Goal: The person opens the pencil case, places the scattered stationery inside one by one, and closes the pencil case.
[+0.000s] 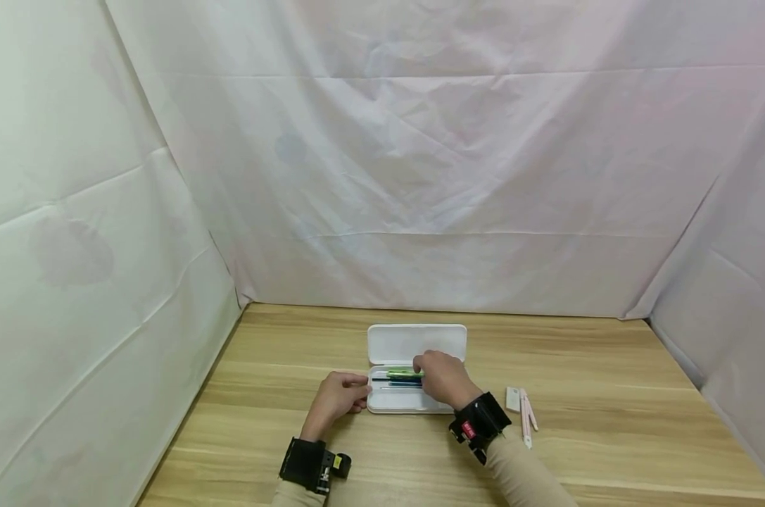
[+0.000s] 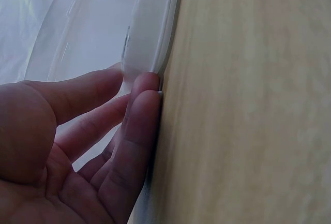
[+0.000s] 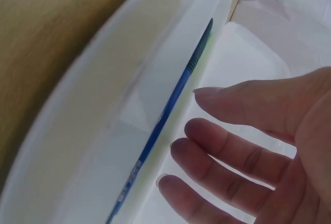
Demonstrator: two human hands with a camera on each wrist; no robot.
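The white pencil case [image 1: 416, 367] lies open in the middle of the wooden table [image 1: 610, 422], its lid [image 1: 416, 343] folded back toward the draped cloth backdrop [image 1: 420, 176]. The left hand [image 1: 338, 396] rests at the case's left end, fingers [image 2: 135, 131] straight and pressed against its outer wall, gripping nothing. The right hand [image 1: 444, 378] hovers over the tray's right part, fingers [image 3: 227, 146] relaxed and spread, holding nothing. In the tray lie a blue pen [image 3: 170, 125] along the wall and a green item [image 1: 402, 372] just beside the right fingertips. An eraser [image 1: 513, 398] and pink pens [image 1: 527, 415] lie right of the case, near the right wrist. Bare tabletop extends well out on both sides.
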